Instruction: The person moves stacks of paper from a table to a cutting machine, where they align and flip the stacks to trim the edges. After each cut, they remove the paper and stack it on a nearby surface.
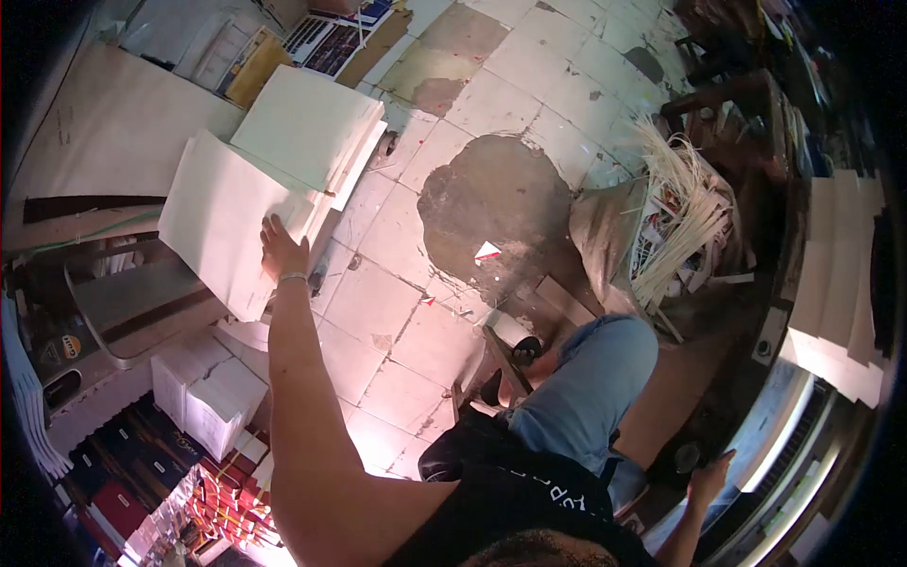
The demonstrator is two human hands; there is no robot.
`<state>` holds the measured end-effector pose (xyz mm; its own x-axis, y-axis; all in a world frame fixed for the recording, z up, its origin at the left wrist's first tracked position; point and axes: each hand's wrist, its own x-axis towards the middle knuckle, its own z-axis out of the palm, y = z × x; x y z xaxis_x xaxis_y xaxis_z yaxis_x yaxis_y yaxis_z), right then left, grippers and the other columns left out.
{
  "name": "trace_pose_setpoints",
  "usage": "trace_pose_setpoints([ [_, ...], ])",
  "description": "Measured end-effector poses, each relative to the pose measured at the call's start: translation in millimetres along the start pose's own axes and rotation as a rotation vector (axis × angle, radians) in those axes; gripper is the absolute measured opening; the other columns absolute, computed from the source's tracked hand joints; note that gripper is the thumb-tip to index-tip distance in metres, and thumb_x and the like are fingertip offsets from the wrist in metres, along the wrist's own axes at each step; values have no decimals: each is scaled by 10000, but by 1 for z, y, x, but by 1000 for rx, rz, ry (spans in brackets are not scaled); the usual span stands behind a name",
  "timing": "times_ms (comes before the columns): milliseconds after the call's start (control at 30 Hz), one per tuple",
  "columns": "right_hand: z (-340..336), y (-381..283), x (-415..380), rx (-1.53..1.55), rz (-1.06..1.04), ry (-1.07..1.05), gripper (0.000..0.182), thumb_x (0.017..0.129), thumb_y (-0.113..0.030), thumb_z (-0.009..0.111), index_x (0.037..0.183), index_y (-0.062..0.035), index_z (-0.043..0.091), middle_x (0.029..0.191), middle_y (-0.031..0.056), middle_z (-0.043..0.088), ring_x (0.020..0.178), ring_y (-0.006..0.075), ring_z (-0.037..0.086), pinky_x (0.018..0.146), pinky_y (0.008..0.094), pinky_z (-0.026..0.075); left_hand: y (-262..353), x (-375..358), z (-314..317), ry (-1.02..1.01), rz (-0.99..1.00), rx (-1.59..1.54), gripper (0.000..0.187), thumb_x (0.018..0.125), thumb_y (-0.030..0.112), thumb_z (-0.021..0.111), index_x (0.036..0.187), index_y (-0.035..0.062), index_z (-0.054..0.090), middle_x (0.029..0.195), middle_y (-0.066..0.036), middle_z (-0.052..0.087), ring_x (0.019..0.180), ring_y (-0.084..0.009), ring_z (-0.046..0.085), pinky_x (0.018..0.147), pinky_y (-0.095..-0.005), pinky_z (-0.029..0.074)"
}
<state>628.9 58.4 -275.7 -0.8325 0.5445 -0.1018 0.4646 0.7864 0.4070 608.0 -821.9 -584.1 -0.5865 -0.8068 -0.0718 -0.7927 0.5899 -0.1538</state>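
Note:
My left hand [283, 249] lies on the right edge of a stack of large white sheets [222, 213], with its fingers spread apart. Behind that stack is a second pile of pale sheets [300, 123], partly overlapped by the first. My right hand [709, 477] is at the lower right, beside a machine or bench edge with a pale, lit surface [765, 425]. Its index finger points outward, and whether it holds anything is too small to tell.
A sack of paper strips [685, 222] stands on the tiled floor [378, 317] at the right. White paper stacks [836, 274] line the far right. A white box-like bundle [208, 387] and dark and red books [118, 506] lie at the lower left.

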Motion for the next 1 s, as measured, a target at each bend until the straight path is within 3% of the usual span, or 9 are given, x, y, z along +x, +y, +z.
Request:
trace_pose_setpoints([
  [200,-11,-17,-6,-28,99,-13,982,685,78,575,1579,-39,186,1437,286,494,1285,473,506,1077,486,439,0,13,5,-37,-43,32,736,846,251,746,1466,131,369,1547,-76,361,1357,-254,453,894,-401,599],
  [367,24,15,1,48,-42,112,905,764,20,555,1586,-67,186,1449,278,486,1236,480,545,1009,522,479,-26,45,48,11,-69,-15,557,939,138,499,1487,202,424,1506,-90,490,1184,-326,638,959,-453,552],
  [400,28,19,0,53,-50,130,885,784,8,548,1587,-70,185,1452,277,484,1222,481,556,992,530,488,-10,39,-11,-147,-142,-74,487,957,107,470,1442,158,471,1433,-92,556,1151,-341,655,952,-445,558],
  [533,-7,-11,-16,24,87,22,829,849,-33,533,1595,-187,206,1390,242,539,1121,446,625,919,544,516,-35,53,-99,-89,-120,-68,434,896,131,557,1329,127,586,1257,-181,666,1134,-384,654,969,-465,535],
  [633,13,5,-4,11,90,10,967,839,-199,726,1602,-217,132,1519,217,435,1039,451,669,825,531,567,-73,73,-176,-32,34,-58,431,826,222,657,1222,54,640,1209,-223,671,1108,-398,655,967,-484,524],
  [733,15,5,-4,36,73,12,994,834,-298,754,1602,-227,128,1527,196,431,1022,436,681,802,519,572,-87,88,-250,-26,168,-17,482,765,312,725,1150,26,678,1099,-227,704,1037,-397,673,936,-478,528],
  [767,-11,-14,-8,74,143,-68,978,818,-282,769,1596,-226,178,1531,179,428,1134,437,633,878,514,551,-80,82,-281,-61,236,-49,476,758,319,730,1126,20,689,1074,-230,709,1024,-397,675,927,-473,530],
  [933,-32,-53,8,662,-412,412,832,830,-189,731,1551,-83,330,1550,184,406,1404,370,430,1121,434,394,-12,-4,-403,-135,576,-209,475,776,304,736,1125,-15,689,1035,-241,717,962,-388,689,876,-444,530],
  [1000,-69,-105,-6,967,-437,227,836,815,-150,740,1538,-24,339,1540,198,413,1426,347,401,1170,419,337,23,-64,-449,-226,712,-323,451,810,259,726,1161,-19,673,1011,-228,724,915,-348,710,853,-418,532],
])
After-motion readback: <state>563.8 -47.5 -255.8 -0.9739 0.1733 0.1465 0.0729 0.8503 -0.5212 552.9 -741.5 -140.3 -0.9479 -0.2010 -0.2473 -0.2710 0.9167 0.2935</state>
